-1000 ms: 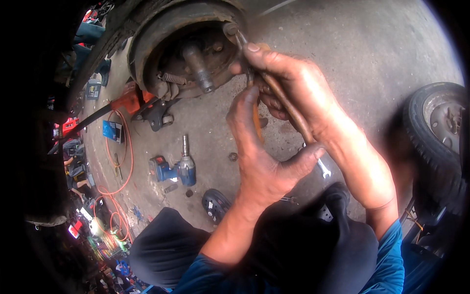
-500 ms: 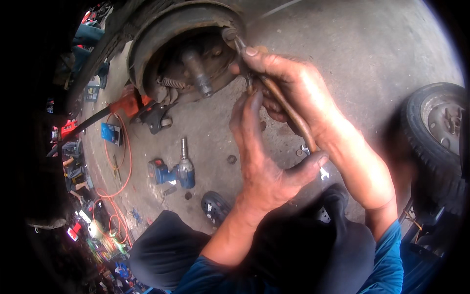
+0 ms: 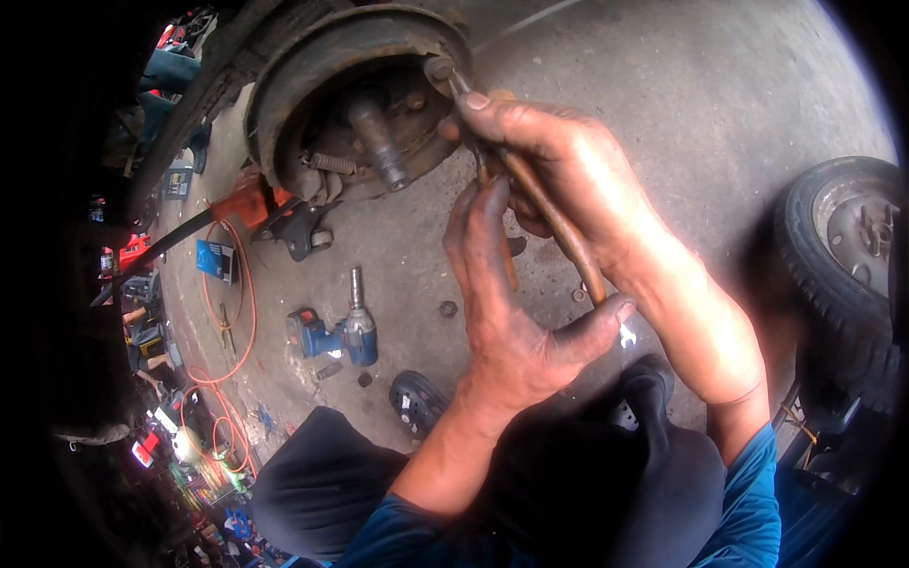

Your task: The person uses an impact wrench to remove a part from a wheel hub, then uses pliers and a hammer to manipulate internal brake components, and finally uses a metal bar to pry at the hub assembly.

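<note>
Hands, right (image 3: pixel 568 180) and left (image 3: pixel 516 312), both gripping rusty rod (image 3: pixel 549 218) centre frame, tip at drum (image 3: pixel 350 104); looks stiff, greasy, best held mid-shaft.

Rusty brown brake assembly (image 3: pixel 350 114), blue-and-silver impact wrench (image 3: pixel 339 333), orange hose (image 3: pixel 222 369), grey concrete floor (image 3: pixel 663 85), black tyre (image 3: pixel 838 275)

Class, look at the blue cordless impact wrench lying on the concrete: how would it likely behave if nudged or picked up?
The impact wrench is probably heavy for its size, given its chunky body and battery base. It lies on its side, so a nudge would likely make it slide or pivot rather than roll. The floor looks grimy, so its grip may be slippery.
</note>
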The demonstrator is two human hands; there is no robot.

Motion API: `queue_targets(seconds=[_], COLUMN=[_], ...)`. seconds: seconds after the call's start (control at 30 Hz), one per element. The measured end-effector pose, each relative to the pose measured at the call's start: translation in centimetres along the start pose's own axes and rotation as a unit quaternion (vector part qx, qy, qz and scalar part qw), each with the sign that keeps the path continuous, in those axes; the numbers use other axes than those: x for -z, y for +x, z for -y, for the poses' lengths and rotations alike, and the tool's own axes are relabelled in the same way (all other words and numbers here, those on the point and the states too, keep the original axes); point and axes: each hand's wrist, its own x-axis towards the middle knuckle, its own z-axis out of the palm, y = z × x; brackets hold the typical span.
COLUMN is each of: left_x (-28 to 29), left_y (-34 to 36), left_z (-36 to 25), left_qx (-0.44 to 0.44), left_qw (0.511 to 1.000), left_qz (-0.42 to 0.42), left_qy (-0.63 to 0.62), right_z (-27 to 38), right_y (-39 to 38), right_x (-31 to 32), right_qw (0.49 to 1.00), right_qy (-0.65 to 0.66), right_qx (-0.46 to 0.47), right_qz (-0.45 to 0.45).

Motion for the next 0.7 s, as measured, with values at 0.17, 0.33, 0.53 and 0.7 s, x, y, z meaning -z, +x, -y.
queue_targets(seconds=[0.17, 0.33, 0.53, 0.7], left_x=[0.1, 0.4, 0.0, -0.1], left_y=[0.7, 1.6, 2.3, 2.7], left_z=[-0.6, -2.7, -3.5, -4.3], left_qx=[0.005, 0.036, 0.027, 0.033], left_qw=[1.0, 0.999, 0.999, 0.998], left_qz=[0.0, -0.017, -0.04, -0.042], left_qy=[0.004, -0.005, -0.026, -0.027], right_z=[0.4, 1.0, 0.8, 2.3], right_y=[-0.1, 0.0, 0.0, 0.0], right_x=[-0.2, -0.2, -0.1, 0.1], right_qw=[1.0, 0.994, 0.991, 0.99], right_qy=[0.005, 0.078, 0.113, 0.106], right_qx=[-0.019, -0.074, -0.067, -0.088], right_qz=[-0.017, -0.002, 0.005, 0.019])
